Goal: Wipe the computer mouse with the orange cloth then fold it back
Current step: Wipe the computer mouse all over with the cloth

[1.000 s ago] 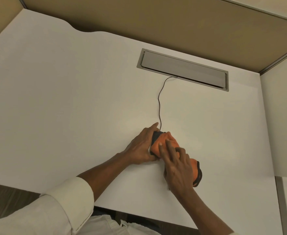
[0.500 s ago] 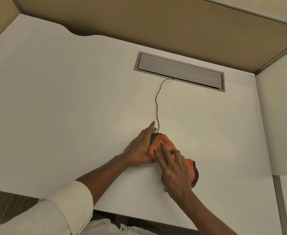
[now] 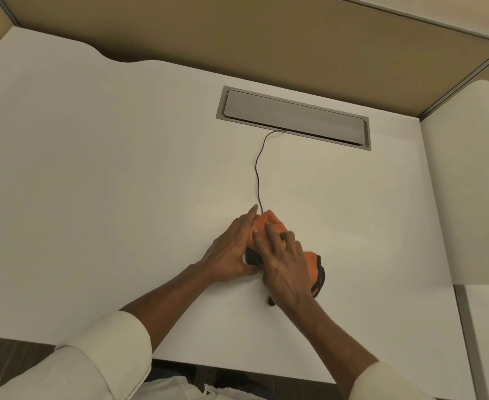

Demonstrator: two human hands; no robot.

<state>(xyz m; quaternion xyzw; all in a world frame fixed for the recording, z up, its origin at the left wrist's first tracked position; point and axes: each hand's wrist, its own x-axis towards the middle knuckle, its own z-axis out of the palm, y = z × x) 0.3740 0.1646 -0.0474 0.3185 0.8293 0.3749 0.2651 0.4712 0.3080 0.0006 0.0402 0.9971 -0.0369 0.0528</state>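
Observation:
A black computer mouse (image 3: 253,257) lies on the white desk (image 3: 122,183), almost wholly covered by an orange cloth (image 3: 269,223) with a dark edge. My left hand (image 3: 231,249) grips the mouse from its left side, index finger stretched along it. My right hand (image 3: 285,265) lies flat on top, fingers spread, pressing the cloth down onto the mouse. The cloth's dark-trimmed end (image 3: 318,272) sticks out to the right of my right hand. Only a small black part of the mouse shows between my hands.
The mouse's thin black cable (image 3: 257,174) runs away from me into a grey cable hatch (image 3: 292,118) set in the desk. Tan partition walls (image 3: 266,36) close off the back and right. The desk's near edge is just below my forearms.
My right hand has pushed the cloth forward over the mouse, so the front of the mouse is now covered. The left hand keeps its hold.

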